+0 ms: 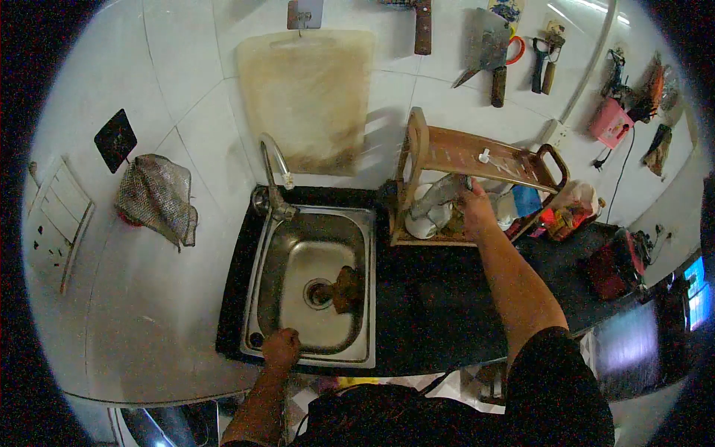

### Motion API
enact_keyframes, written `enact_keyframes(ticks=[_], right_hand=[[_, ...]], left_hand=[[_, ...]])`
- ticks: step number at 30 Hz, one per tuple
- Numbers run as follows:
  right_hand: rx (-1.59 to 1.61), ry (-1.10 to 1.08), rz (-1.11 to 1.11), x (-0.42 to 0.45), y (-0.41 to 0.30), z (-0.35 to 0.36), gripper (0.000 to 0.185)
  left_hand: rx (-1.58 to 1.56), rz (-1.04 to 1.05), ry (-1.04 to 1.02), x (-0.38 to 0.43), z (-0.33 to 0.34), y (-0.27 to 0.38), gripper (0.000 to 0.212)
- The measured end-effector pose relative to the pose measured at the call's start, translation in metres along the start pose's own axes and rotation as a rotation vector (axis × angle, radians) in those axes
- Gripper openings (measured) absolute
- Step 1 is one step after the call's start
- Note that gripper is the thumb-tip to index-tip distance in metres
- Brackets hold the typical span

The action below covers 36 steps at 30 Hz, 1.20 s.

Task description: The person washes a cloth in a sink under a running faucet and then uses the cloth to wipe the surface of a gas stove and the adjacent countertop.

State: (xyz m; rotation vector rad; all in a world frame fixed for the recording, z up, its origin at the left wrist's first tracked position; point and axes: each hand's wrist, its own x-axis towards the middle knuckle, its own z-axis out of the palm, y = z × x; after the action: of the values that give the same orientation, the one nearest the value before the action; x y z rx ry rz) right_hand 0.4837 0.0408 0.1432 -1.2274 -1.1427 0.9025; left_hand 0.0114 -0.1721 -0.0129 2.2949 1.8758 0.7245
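My right hand (477,209) reaches to the lower level of a brown two-tier rack (435,242) and grips a grey cloth (444,193), which hangs over white crockery (422,226). My left hand (281,349), its fingers curled, rests at the near left rim of the stainless steel sink (373,335). Whether it holds anything cannot be seen. A brown, crumpled thing (347,290) lies in the basin beside the drain (319,293). The curved faucet (273,167) stands at the sink's back left corner.
A cutting board (307,106) hangs behind the faucet. A cleaver (491,44), peelers (539,64) and a pink basket (610,123) hang on the wall. A mesh cloth (156,198) hangs at left. Packages (567,215) and a dark red appliance (614,265) stand right of the rack on the black counter (430,307).
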Motion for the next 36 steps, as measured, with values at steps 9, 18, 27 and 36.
enact_keyframes(ticks=[9, 18, 27, 36], right_hand=[[-1.478, -0.126, -0.152, 0.002, 0.028, 0.013, 0.046], [-1.278, 0.026, -0.572, -0.027, -0.018, 0.039, 0.032], [-0.734, -1.506, -0.215, -0.13, 0.079, 0.168, 0.026], [-1.372, -1.707, 0.019, -0.115, 0.221, 0.287, 0.026]], left_hand=[[0.118, -0.119, -0.305, 0.008, -0.01, 0.005, 0.012], [0.123, -0.125, -0.372, -0.002, 0.009, -0.014, 0.016], [0.027, -0.11, -0.289, 0.005, -0.004, -0.003, 0.014], [0.005, -0.022, -0.197, -0.003, -0.003, -0.002, 0.013]])
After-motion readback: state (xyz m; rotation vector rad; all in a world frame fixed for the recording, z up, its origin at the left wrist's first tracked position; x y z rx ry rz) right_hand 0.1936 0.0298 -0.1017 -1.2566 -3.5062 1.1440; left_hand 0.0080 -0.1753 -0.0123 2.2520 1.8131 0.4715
